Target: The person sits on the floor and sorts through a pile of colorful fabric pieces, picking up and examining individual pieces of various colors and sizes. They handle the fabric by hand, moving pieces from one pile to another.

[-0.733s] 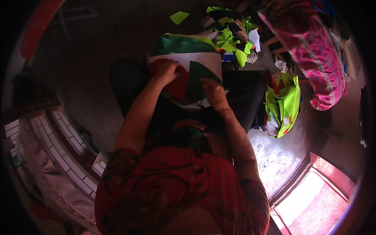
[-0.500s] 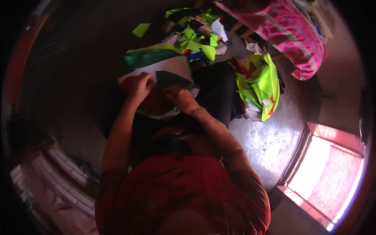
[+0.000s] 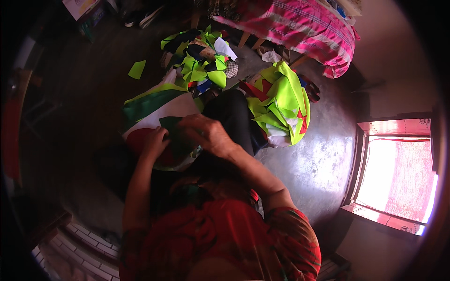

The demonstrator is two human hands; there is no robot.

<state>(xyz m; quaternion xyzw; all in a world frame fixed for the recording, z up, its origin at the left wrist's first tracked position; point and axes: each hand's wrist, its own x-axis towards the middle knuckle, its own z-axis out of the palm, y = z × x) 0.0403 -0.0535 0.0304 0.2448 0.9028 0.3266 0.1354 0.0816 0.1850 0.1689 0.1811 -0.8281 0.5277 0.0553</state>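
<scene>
Patchwork cloth lies left of the yellow-green bundle, my left hand and right hand curled over it, pinching or not I can't tell; uneven tugging might skew it.

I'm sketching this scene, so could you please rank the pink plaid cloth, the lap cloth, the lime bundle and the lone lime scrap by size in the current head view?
1. Pink plaid cloth
2. Lap cloth and lime bundle: too alike to rank, the former being partly covered
3. Lone lime scrap
</scene>
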